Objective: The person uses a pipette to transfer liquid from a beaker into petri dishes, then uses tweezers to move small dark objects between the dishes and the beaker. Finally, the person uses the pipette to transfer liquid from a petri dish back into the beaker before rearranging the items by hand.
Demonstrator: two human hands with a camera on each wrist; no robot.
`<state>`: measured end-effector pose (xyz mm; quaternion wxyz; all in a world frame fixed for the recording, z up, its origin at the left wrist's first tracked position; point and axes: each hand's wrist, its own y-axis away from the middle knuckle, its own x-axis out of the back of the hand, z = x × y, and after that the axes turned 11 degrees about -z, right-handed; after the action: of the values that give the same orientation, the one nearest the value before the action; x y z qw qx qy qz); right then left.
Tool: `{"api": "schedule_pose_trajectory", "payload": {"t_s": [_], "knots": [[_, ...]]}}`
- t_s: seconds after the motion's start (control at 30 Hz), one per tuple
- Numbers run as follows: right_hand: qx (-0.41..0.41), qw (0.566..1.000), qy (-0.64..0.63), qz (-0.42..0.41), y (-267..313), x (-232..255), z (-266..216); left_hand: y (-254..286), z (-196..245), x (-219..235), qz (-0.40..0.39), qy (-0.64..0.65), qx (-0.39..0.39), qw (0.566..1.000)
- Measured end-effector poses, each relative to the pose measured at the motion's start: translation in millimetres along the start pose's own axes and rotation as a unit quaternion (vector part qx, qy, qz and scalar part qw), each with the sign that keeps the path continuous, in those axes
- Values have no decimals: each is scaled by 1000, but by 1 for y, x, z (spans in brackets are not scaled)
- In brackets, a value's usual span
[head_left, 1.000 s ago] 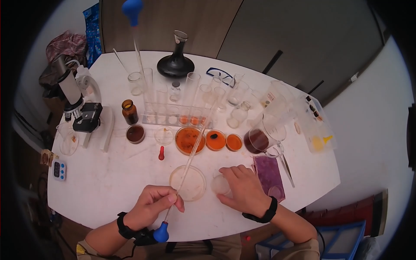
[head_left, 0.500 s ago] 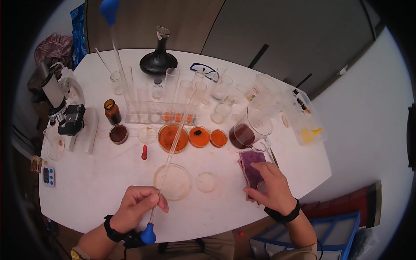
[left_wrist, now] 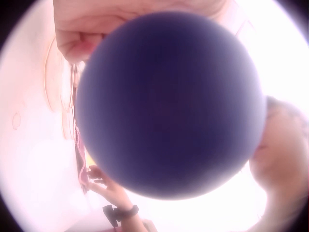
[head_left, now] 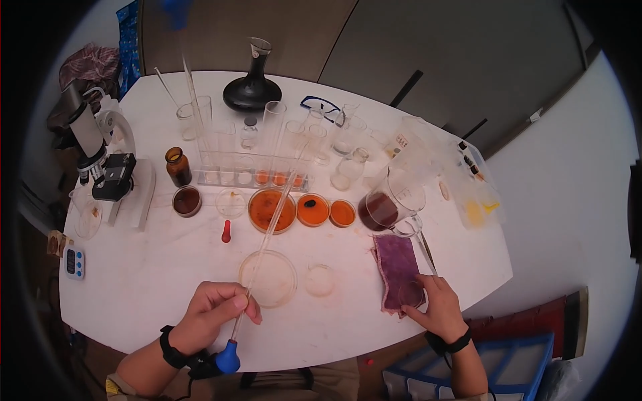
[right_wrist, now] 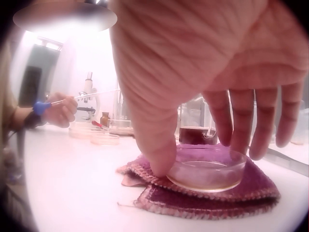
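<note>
My left hand (head_left: 217,309) pinches a long glass pipette (head_left: 267,237) between thumb and fingers. Its blue rubber bulb (head_left: 228,357) hangs below the hand and fills most of the left wrist view. The tube slants up across a large petri dish (head_left: 291,295). On the right, my right hand (head_left: 438,309) holds a small clear glass dish (right_wrist: 207,176), thumb at one side and fingertips at the other. This dish rests on a folded purple cloth (head_left: 396,262). A second small dish (head_left: 320,280) lies between the hands.
Orange-filled dishes (head_left: 272,211) line the middle, with a test tube rack (head_left: 221,178) behind. A beaker of dark liquid (head_left: 380,210) stands above the cloth, tweezers (head_left: 428,254) beside it. The microscope (head_left: 117,177), amber bottle (head_left: 178,168) and timer (head_left: 75,262) are left.
My right hand has left the small dish in the middle, moved right to the cloth and taken hold of the dish there. The left hand keeps its grip on the pipette.
</note>
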<state>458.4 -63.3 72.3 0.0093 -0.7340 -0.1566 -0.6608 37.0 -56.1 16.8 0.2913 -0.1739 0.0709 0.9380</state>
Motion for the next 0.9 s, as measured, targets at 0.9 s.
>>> {"api": "schedule_pose_trajectory", "payload": {"t_s": [0.9], "knots": [[199,979,-5,38,-57,4,-90,1,0,2,-43,6,13,999]]}}
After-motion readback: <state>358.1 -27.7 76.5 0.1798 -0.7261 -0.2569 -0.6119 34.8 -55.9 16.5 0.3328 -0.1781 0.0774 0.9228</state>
